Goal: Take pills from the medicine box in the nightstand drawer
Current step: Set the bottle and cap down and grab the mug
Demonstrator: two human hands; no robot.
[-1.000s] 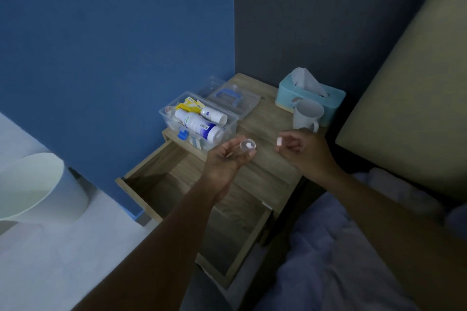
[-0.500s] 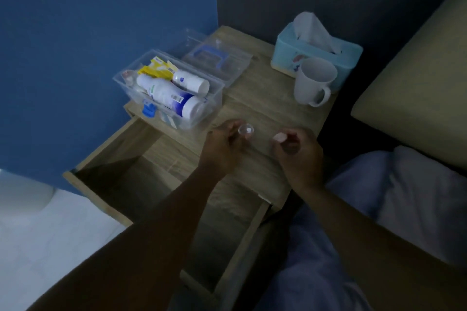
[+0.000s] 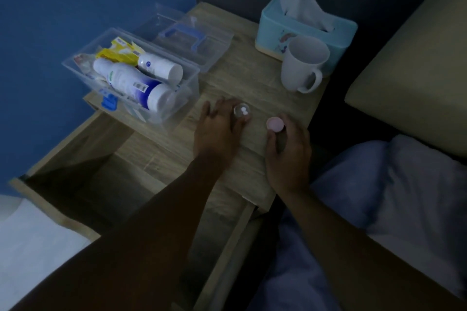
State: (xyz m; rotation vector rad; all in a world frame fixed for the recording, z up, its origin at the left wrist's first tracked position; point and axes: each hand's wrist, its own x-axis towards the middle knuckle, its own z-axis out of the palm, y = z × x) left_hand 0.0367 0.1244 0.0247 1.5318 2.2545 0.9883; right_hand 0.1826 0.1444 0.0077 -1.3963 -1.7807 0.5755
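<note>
Head view of a wooden nightstand [image 3: 265, 88] whose top serves as the desk, with its drawer [image 3: 83, 184] pulled open at near left. The clear medicine box [image 3: 177, 108] stands on the desk at far left, above the drawer, and its detached lid [image 3: 187, 33] lies just behind it. The box holds two white bottles [image 3: 131, 81], lying on their sides, and a yellow packet [image 3: 118, 52]; other contents are unclear. The left hand [image 3: 217, 131] rests on the desk, its fingers [image 3: 240, 121] closed around a small clear cup [image 3: 242, 111] holding two white pills [image 3: 244, 110]. The right hand [image 3: 288, 149], just to the right, grasps a small container topped with a pink cap [image 3: 275, 124]; its body is hidden by the hand. One white mug [image 3: 302, 63] and one teal tissue box [image 3: 303, 25] stand at far right, touching or nearly so. The pills are judged light, hard and prone to roll, so they are best carried in the cup. The cup is thin, smooth and easily tipped, and should be gripped by its side wall and kept upright. Bedding [image 3: 379, 209] lies at near right.
</note>
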